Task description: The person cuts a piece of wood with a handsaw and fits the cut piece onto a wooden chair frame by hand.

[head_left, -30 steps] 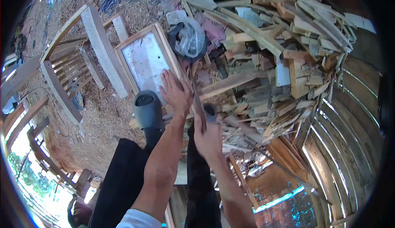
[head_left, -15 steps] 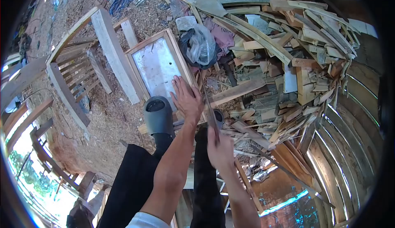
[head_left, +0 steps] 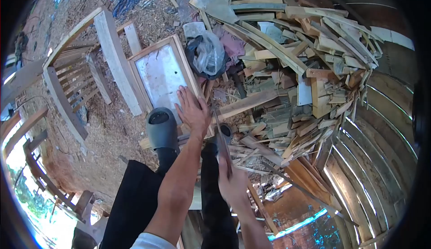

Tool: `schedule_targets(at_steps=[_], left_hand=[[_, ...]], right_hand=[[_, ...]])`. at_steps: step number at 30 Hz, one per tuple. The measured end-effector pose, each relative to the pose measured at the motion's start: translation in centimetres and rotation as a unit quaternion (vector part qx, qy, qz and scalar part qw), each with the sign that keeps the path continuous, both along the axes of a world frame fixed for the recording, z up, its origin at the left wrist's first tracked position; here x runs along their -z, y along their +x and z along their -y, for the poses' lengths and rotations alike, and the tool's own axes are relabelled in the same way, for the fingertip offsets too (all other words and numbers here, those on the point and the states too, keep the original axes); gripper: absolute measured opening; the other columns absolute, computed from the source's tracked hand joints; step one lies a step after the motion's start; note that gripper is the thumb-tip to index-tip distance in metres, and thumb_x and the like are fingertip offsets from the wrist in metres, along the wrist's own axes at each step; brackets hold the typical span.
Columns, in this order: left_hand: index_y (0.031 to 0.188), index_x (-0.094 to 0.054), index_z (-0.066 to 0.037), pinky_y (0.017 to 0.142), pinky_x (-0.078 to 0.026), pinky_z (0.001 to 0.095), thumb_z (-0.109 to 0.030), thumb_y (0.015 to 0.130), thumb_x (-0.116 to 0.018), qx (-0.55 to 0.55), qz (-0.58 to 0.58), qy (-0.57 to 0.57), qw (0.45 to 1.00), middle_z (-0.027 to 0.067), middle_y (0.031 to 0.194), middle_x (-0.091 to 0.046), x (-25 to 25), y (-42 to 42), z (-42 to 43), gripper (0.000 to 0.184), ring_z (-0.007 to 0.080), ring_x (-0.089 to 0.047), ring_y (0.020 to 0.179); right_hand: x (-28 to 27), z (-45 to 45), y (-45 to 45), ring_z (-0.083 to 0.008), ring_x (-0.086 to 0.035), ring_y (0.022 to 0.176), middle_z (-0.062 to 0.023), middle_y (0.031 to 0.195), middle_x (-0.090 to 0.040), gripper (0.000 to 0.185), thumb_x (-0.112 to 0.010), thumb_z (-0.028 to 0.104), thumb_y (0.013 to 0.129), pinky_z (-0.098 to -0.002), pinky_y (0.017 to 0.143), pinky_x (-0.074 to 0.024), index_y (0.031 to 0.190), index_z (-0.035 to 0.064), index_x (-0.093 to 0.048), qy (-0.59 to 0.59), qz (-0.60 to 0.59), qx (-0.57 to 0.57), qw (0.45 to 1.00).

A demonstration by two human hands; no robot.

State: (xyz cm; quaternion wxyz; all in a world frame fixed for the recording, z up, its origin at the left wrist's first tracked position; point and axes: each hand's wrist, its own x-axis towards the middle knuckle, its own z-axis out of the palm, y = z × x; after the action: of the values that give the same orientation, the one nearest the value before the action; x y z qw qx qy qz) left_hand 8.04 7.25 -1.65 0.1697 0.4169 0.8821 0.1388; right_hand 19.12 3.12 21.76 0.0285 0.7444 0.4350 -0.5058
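My left hand [head_left: 194, 112] lies flat on the lower right corner of a wooden frame [head_left: 187, 71], its fingers stretched over the whitish panel [head_left: 161, 73] inside. A handsaw [head_left: 222, 134] is in my right hand [head_left: 233, 184], which is closed around its handle. The narrow blade points away from me along the frame's right side, its far end close to my left hand. Whether its teeth touch the wood I cannot tell. My shod left foot [head_left: 161, 134] stands against the frame's lower edge; the other shoe [head_left: 224, 132] is partly behind the saw.
A big heap of wood offcuts [head_left: 310, 109] fills the right side, by a slatted wall [head_left: 377, 159]. Plastic bags [head_left: 208, 53] lie beyond the frame. On the left are a pale plank [head_left: 116, 60] and a slatted wooden piece [head_left: 74, 76]. Shavings cover the ground [head_left: 112, 145].
My right hand has drawn the saw back toward me. My left hand stays on the frame. The whole view has shifted slightly left.
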Motion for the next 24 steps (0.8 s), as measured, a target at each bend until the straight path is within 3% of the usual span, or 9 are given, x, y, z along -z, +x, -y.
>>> schedule_targets(at_steps=[4,6,11,13,17,19,20,22,24], left_hand=[[0.144,-0.043,0.000,0.117,-0.018,0.0545,-0.024,0.092,-0.053,-0.002,0.010,-0.015,1.000,0.0148,0.156,-0.035,-0.3,0.4,0.4,0.059,0.0308,-0.028,0.147],[0.141,-0.046,0.000,0.116,-0.021,0.0536,-0.024,0.091,-0.054,-0.007,-0.005,-0.002,1.000,0.0152,0.154,-0.038,0.3,0.1,0.0,0.056,0.0317,-0.031,0.145],[0.138,-0.049,0.000,0.115,-0.023,0.0519,-0.023,0.092,-0.054,-0.007,-0.012,0.005,1.000,0.0153,0.150,-0.044,-0.2,-0.4,0.1,0.052,0.0323,-0.034,0.143],[0.140,-0.048,-0.001,0.115,-0.023,0.0522,-0.023,0.094,-0.052,-0.016,0.011,0.002,1.000,0.0149,0.151,-0.042,-0.1,-0.7,-0.3,0.051,0.0324,-0.033,0.144],[0.144,-0.043,-0.001,0.116,-0.021,0.0528,-0.024,0.096,-0.050,0.011,0.000,-0.001,1.000,0.0155,0.155,-0.037,-0.9,0.6,2.1,0.054,0.0327,-0.030,0.145],[0.148,-0.036,0.000,0.117,-0.018,0.0532,-0.027,0.097,-0.048,0.031,0.027,-0.025,0.999,0.0163,0.157,-0.031,-1.1,0.9,3.0,0.059,0.0330,-0.026,0.147],[0.148,-0.036,0.000,0.117,-0.018,0.0532,-0.027,0.097,-0.048,0.028,0.025,-0.027,0.999,0.0163,0.157,-0.031,-0.7,0.8,2.9,0.059,0.0330,-0.026,0.147],[0.149,-0.033,0.002,0.118,-0.016,0.0530,-0.029,0.097,-0.047,0.040,0.018,-0.043,0.998,0.0169,0.159,-0.028,-0.7,1.0,2.5,0.062,0.0330,-0.024,0.148],[0.149,-0.032,0.002,0.118,-0.016,0.0531,-0.029,0.097,-0.048,0.042,0.020,-0.050,0.998,0.0163,0.159,-0.027,-1.0,1.1,2.5,0.063,0.0321,-0.022,0.148]], right_hand=[[-4.9,4.2,2.3,-0.0390,-0.069,0.078,-0.0208,0.081,-0.069,0.031,-0.053,0.023,0.098,-0.0442,0.070,-0.0554,0.117,0.0026,-0.065,0.003,-0.034,0.029,0.999],[-2.3,3.0,1.0,-0.0413,-0.068,0.075,-0.0214,0.079,-0.068,0.032,-0.052,0.026,0.098,-0.0439,0.066,-0.0549,0.109,-0.0010,-0.066,0.076,-0.030,0.006,0.997],[3.6,-3.1,-0.3,-0.0469,-0.063,0.071,-0.0268,0.071,-0.062,0.044,-0.052,0.035,0.098,-0.0503,0.062,-0.0491,0.083,-0.0048,-0.065,0.008,-0.022,-0.037,0.999],[4.5,-3.1,0.1,-0.0283,-0.051,0.049,-0.0168,0.053,-0.052,0.057,-0.053,0.043,0.099,-0.0435,0.054,-0.0403,0.071,-0.0067,-0.060,0.040,-0.008,-0.049,0.998],[2.6,-0.4,0.2,-0.0232,-0.045,0.047,-0.0138,0.050,-0.046,0.060,-0.053,0.044,0.099,-0.0428,0.051,-0.0378,0.067,-0.0065,-0.058,0.037,-0.021,0.015,0.999],[2.1,0.4,0.2,-0.0181,-0.043,0.049,-0.0107,0.049,-0.043,0.060,-0.053,0.045,0.099,-0.0414,0.051,-0.0375,0.065,-0.0047,-0.055,-0.042,-0.002,0.057,0.998],[2.3,0.5,-0.4,-0.0181,-0.043,0.049,-0.0107,0.049,-0.043,0.060,-0.053,0.045,0.099,-0.0414,0.051,-0.0375,0.065,-0.0047,-0.055,-0.045,-0.004,0.053,0.998],[2.8,1.2,-1.4,-0.0391,-0.066,0.065,-0.0236,0.061,-0.058,0.046,-0.052,0.034,0.100,-0.0455,0.060,-0.0482,0.078,-0.0047,-0.065,-0.048,0.035,0.032,0.998],[4.3,4.8,0.1,-0.0364,-0.067,0.061,-0.0232,0.060,-0.058,0.041,-0.055,0.032,0.098,-0.0434,0.056,-0.0482,0.081,-0.0036,-0.066,-0.012,0.024,0.049,0.998]])
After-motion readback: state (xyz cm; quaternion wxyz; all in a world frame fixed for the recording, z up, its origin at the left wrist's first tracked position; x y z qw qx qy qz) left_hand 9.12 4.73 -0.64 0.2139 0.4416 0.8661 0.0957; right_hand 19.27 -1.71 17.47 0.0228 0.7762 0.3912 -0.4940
